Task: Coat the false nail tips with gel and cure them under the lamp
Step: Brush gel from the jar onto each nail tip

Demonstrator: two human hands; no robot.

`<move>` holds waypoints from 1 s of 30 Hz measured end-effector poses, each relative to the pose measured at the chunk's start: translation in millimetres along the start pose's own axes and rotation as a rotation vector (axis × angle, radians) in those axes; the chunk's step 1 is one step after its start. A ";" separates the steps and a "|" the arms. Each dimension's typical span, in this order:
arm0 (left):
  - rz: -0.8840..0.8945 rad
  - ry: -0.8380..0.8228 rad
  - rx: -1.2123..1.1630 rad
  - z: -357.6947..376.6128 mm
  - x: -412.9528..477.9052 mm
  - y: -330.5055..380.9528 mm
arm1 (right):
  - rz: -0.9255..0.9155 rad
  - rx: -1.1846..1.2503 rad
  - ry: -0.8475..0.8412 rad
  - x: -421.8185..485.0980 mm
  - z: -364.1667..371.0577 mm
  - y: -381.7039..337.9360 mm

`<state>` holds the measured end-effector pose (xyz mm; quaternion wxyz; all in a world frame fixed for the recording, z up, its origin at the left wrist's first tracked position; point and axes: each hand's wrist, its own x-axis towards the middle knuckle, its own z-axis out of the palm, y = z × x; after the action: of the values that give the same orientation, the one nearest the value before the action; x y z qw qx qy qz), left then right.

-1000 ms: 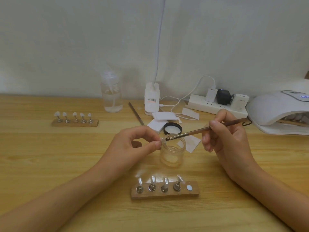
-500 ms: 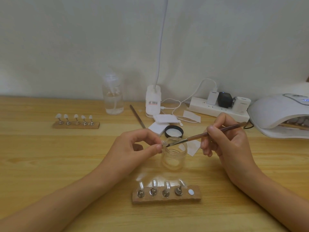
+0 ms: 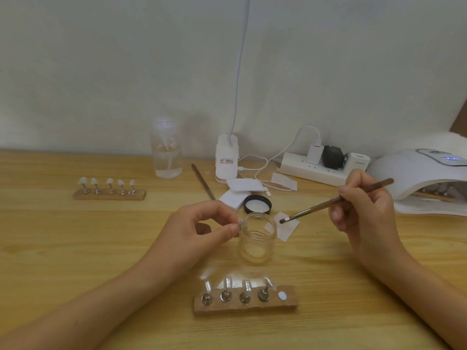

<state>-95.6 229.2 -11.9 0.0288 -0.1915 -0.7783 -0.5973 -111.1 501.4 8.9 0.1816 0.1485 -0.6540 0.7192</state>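
Note:
My left hand (image 3: pixel 202 229) pinches a small clear nail tip (image 3: pixel 242 222) between thumb and forefinger, right at the rim of an open glass gel jar (image 3: pixel 256 245). My right hand (image 3: pixel 364 210) grips a brown brush (image 3: pixel 336 200), its bristle end hanging just right of the jar above a white wipe (image 3: pixel 285 229). A wooden stand (image 3: pixel 245 303) in front of the jar carries several clear tips, and its rightmost spot holds only a bare magnet. Far left stands a second wooden stand (image 3: pixel 110 194) with several white tips. The white curing lamp (image 3: pixel 427 178) sits at the right edge.
The jar's black lid (image 3: pixel 257 204) lies behind it beside white pads (image 3: pixel 237 192). A clear pump bottle (image 3: pixel 166 152), a desk lamp base (image 3: pixel 227 160), a power strip (image 3: pixel 323 165) with chargers and cables, and a spare stick (image 3: pixel 203 181) line the back of the wooden table (image 3: pixel 75 248).
The brush tip has left the nail tip at the jar mouth and swung out to the right of the jar. My left hand keeps the nail tip where it was.

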 end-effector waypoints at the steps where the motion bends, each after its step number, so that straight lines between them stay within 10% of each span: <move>1: 0.003 0.001 0.004 0.2 0.4 -0.5 | -0.006 0.037 -0.043 2.4 -1.8 -0.5; 7: 0.005 -0.003 0.010 -0.2 0.9 -1.9 | -0.096 0.000 -0.367 10.0 -4.0 1.0; 18: 0.011 -0.006 0.033 -0.3 1.1 -0.5 | -0.055 0.045 -0.288 26.2 -18.7 -33.0; 30: -0.014 -0.001 -0.005 -0.4 0.6 1.1 | -0.527 -1.366 -0.794 -52.4 -40.3 -34.7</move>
<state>-95.9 229.3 -10.6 0.0238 -0.1863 -0.7783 -0.5991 -47.7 540.7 12.0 0.1500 0.3963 -0.9058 -0.0077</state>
